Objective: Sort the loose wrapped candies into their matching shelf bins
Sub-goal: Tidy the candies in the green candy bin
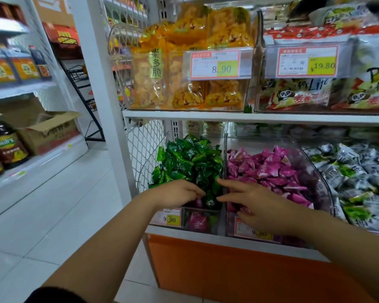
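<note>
A clear bin (145, 171) on the lower shelf holds green wrapped candies (190, 160). The bin (325, 191) to its right holds pink wrapped candies (269, 167). My left hand (175, 193) reaches into the front of the green bin, its fingers curled down on a stray pink candy (198, 202). A second pink candy (197, 221) shows through that bin's clear front. My right hand (258, 204) hovers over the divider between the two bins, index finger and thumb stretched toward the green candies, holding nothing I can see.
A third bin with white-and-green wrapped candies (348, 171) stands at the right. The upper shelf (184, 114) carries bins of yellow snack bags (190, 62) and panda-print bags (293, 92). An aisle floor (53, 204) and a cardboard box (50, 132) lie to the left.
</note>
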